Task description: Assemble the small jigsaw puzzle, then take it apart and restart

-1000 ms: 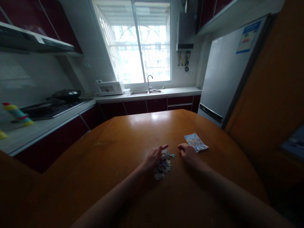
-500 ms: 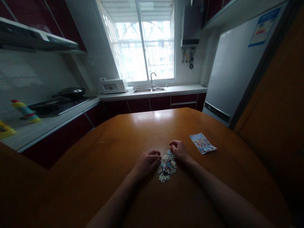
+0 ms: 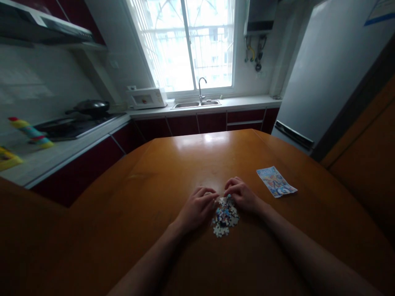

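A small heap of jigsaw puzzle pieces (image 3: 225,218), some white or grey and some blue, lies on the brown wooden table (image 3: 191,164) between my hands. At the heap's upper left edge, my left hand (image 3: 200,206) rests with its fingers bent and drawn together, tips by the pieces. Across from it, my right hand (image 3: 243,195) has its fingers curled in at the upper right edge, close to a light-blue piece. Whatever either hand's fingertips pinch is too small to make out. The two sets of fingertips are close together, a narrow gap apart.
Right of my right hand lies a creased, colourful picture sheet (image 3: 277,181). Beyond the table are a counter with a sink (image 3: 196,104), a white microwave (image 3: 147,98), a wok (image 3: 91,107) on the stove and a yellow bottle (image 3: 31,132). A fridge (image 3: 321,74) stands at the right.
The head view has tilted down and shifted slightly left. My left hand has moved in over the heap's upper edge, and my hands' fingertips are nearer each other. The right fingers are more curled toward the pieces.
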`<state>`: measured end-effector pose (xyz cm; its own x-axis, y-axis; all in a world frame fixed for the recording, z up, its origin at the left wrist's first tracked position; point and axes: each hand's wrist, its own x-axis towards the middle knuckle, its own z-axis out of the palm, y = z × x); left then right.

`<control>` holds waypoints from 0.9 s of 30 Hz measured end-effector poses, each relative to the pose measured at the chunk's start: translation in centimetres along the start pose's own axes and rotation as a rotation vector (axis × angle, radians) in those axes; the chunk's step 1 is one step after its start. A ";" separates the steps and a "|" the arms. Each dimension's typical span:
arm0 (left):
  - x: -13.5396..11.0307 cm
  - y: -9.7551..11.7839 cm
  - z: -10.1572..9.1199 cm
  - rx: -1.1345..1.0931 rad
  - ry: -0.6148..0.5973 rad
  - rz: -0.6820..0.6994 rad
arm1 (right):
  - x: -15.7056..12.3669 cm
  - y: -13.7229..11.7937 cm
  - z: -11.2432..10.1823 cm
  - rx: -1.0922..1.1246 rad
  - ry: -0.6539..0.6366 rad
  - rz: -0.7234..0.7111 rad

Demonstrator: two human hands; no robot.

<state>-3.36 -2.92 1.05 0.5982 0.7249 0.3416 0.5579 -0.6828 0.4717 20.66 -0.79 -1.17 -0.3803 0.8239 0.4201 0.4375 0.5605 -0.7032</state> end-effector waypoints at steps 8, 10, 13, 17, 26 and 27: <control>0.3 0.2 0.2 0.014 0.002 -0.079 | 0.0 -0.7 -0.2 -0.171 -0.048 -0.018; 0.3 0.0 0.2 -0.019 0.013 -0.090 | 0.0 -0.6 -0.1 -0.176 -0.054 -0.013; 0.3 0.1 0.1 -0.045 0.021 -0.106 | 0.1 -0.4 -0.1 -0.181 -0.061 -0.012; 0.2 0.4 -0.2 -0.061 -0.019 -0.043 | 0.2 0.0 0.0 -0.189 -0.042 -0.003; 0.3 0.2 0.0 -0.040 -0.019 0.014 | 0.5 1.0 0.6 -0.158 0.119 0.124; 0.3 0.1 0.0 -0.033 -0.022 0.010 | 0.6 1.0 0.6 -0.152 0.134 0.140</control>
<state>-3.07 -2.77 1.20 0.6164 0.7156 0.3286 0.5325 -0.6863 0.4954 20.42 0.24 -1.97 -0.2002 0.8923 0.4046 0.5996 0.4382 -0.6697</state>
